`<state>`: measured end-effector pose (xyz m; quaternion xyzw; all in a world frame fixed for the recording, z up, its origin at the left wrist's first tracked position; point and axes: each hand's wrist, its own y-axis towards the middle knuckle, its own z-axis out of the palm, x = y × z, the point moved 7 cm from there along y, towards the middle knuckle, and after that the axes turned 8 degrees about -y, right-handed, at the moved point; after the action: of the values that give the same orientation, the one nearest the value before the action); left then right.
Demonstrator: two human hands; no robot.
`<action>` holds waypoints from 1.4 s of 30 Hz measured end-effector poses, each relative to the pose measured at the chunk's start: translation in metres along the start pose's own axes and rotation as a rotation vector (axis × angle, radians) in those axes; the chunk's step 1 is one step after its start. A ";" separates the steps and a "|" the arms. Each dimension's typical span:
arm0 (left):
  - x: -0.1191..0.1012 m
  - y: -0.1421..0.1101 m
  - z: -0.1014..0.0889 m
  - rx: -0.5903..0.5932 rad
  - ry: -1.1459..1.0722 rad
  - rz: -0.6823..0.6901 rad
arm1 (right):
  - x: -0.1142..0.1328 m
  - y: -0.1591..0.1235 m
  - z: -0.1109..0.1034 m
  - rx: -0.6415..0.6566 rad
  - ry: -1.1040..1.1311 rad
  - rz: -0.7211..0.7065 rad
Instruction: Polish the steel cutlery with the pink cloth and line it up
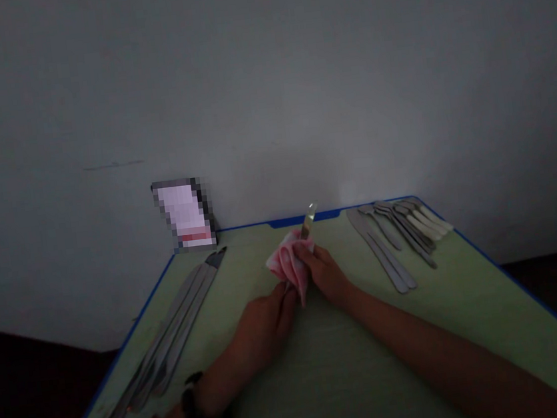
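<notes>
A table knife (pixel 309 221) points up and away from me over the middle of the table, its blade tip bare. My left hand (pixel 275 313) is closed round its lower end. A pink and white cloth (pixel 289 258) wraps the middle of the knife, and my right hand (pixel 324 271) pinches the cloth against it from the right. The folds hide most of the blade and part of the fingers. To the left lie several knives (pixel 171 328) side by side, handles toward me.
At the right lie two knives (pixel 382 251), metal forks and spoons (pixel 406 228), and several pale-handled pieces (pixel 425 219). A blurred-out phone-like device (pixel 186 213) leans on the wall (pixel 265 90) at the back left. The green table (pixel 348 375) has a blue edge.
</notes>
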<state>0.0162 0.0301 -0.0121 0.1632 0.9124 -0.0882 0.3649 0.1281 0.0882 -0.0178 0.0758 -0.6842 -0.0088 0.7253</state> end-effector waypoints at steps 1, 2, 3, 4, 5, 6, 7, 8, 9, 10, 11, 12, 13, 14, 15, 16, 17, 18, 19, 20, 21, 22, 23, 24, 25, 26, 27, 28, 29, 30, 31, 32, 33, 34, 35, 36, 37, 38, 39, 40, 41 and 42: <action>0.000 -0.001 0.001 -0.023 0.123 -0.006 | 0.001 0.000 0.000 -0.001 -0.007 -0.002; 0.000 -0.002 0.002 -0.039 0.222 -0.009 | 0.001 0.000 0.000 -0.001 -0.018 -0.007; 0.000 -0.003 0.003 -0.049 0.295 -0.007 | 0.001 0.000 0.001 -0.003 -0.030 -0.011; 0.000 -0.003 0.004 -0.058 0.347 0.004 | 0.002 0.000 0.000 -0.010 -0.041 -0.017; -0.001 -0.002 0.004 -0.067 0.386 0.019 | 0.003 0.000 0.000 -0.022 -0.049 -0.028; -0.001 -0.002 0.004 -0.077 0.415 0.036 | 0.004 0.000 -0.001 -0.038 -0.053 -0.042; -0.001 -0.001 0.004 -0.085 0.434 0.052 | 0.005 0.000 -0.002 -0.055 -0.055 -0.057; -0.002 0.000 0.004 -0.088 0.443 0.066 | 0.006 -0.001 -0.003 -0.070 -0.053 -0.069; -0.002 0.000 0.003 -0.087 0.442 0.077 | 0.006 -0.001 -0.004 -0.081 -0.048 -0.075; -0.002 0.001 0.003 -0.089 0.434 0.081 | 0.007 -0.001 -0.004 -0.089 -0.042 -0.076; -0.002 0.001 0.002 -0.094 0.423 0.077 | 0.007 -0.001 -0.005 -0.101 -0.035 -0.069; -0.002 0.001 0.001 -0.100 0.410 0.065 | 0.007 -0.001 -0.006 -0.117 -0.030 -0.057; -0.003 0.000 -0.001 -0.109 0.398 0.051 | 0.006 -0.001 -0.007 -0.133 -0.026 -0.042; -0.003 -0.001 -0.002 -0.116 0.386 0.041 | 0.005 -0.001 -0.008 -0.147 -0.022 -0.027; -0.005 -0.002 -0.002 -0.118 0.377 0.036 | 0.004 -0.001 -0.008 -0.161 -0.017 -0.017; -0.007 -0.003 -0.002 -0.117 0.371 0.037 | 0.003 0.000 -0.010 -0.177 -0.012 -0.012; -0.008 -0.003 -0.002 -0.114 0.371 0.040 | 0.002 0.000 -0.011 -0.200 -0.006 -0.010; -0.010 -0.004 -0.003 -0.111 0.374 0.042 | 0.000 0.001 -0.013 -0.226 0.001 -0.010; -0.011 -0.005 -0.003 -0.108 0.376 0.042 | -0.002 0.001 -0.016 -0.256 0.006 -0.011; -0.011 -0.005 -0.003 -0.105 0.377 0.036 | -0.004 0.001 -0.018 -0.284 0.009 -0.014; -0.011 -0.005 -0.003 -0.102 0.377 0.027 | -0.006 0.001 -0.020 -0.302 0.005 -0.022; -0.011 -0.004 -0.004 -0.098 0.373 0.019 | -0.007 0.001 -0.021 -0.312 -0.005 -0.034; -0.010 -0.004 -0.004 -0.091 0.370 0.012 | -0.007 0.001 -0.021 -0.312 -0.022 -0.046; -0.010 -0.004 -0.004 -0.087 0.370 0.007 | -0.006 0.001 -0.020 -0.303 -0.039 -0.055; -0.009 -0.003 -0.004 -0.084 0.374 0.003 | -0.006 0.000 -0.020 -0.294 -0.050 -0.052; -0.009 -0.003 -0.004 -0.083 0.376 0.003 | -0.006 0.000 -0.018 -0.280 -0.055 -0.041; -0.009 -0.003 -0.004 -0.083 0.377 0.005 | -0.005 0.000 -0.017 -0.266 -0.056 -0.028; -0.009 -0.003 -0.005 -0.082 0.374 0.007 | -0.004 0.000 -0.016 -0.254 -0.055 -0.019; -0.009 -0.003 -0.005 -0.082 0.369 0.004 | -0.002 -0.001 -0.014 -0.239 -0.058 -0.019; -0.008 -0.002 -0.005 -0.082 0.361 0.000 | 0.001 -0.001 -0.013 -0.223 -0.064 -0.028; -0.006 -0.002 -0.005 -0.081 0.351 -0.006 | 0.004 -0.002 -0.011 -0.201 -0.067 -0.041; -0.005 -0.002 -0.006 -0.079 0.342 -0.013 | 0.007 -0.002 -0.009 -0.174 -0.063 -0.052; -0.003 -0.001 -0.006 -0.076 0.334 -0.022 | 0.009 -0.003 -0.007 -0.140 -0.049 -0.058; -0.002 -0.001 -0.005 -0.071 0.329 -0.028 | 0.010 -0.003 -0.004 -0.101 -0.030 -0.061; -0.001 0.000 -0.005 -0.068 0.326 -0.030 | 0.011 -0.004 -0.002 -0.063 -0.013 -0.062; 0.000 0.000 -0.005 -0.066 0.324 -0.031 | 0.011 -0.004 0.000 -0.031 -0.007 -0.063; 0.001 0.000 -0.005 -0.066 0.326 -0.032 | 0.011 -0.005 0.002 -0.007 -0.015 -0.063; 0.001 0.001 -0.005 -0.066 0.330 -0.030 | 0.011 -0.005 0.003 0.006 -0.034 -0.066; 0.000 0.001 -0.005 -0.065 0.335 -0.027 | 0.010 -0.005 0.003 0.007 -0.057 -0.069; -0.001 0.001 -0.005 -0.061 0.342 -0.023 | 0.009 -0.004 0.003 0.000 -0.074 -0.069; -0.002 0.001 -0.005 -0.053 0.350 -0.017 | 0.008 -0.004 0.002 -0.007 -0.083 -0.065; -0.003 0.000 -0.004 -0.044 0.363 -0.008 | 0.007 -0.004 0.002 -0.017 -0.080 -0.060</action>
<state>0.0159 0.0309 -0.0070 0.1648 0.9656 -0.0386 0.1976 0.1271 0.0836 -0.0116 0.0900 -0.7100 -0.0395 0.6973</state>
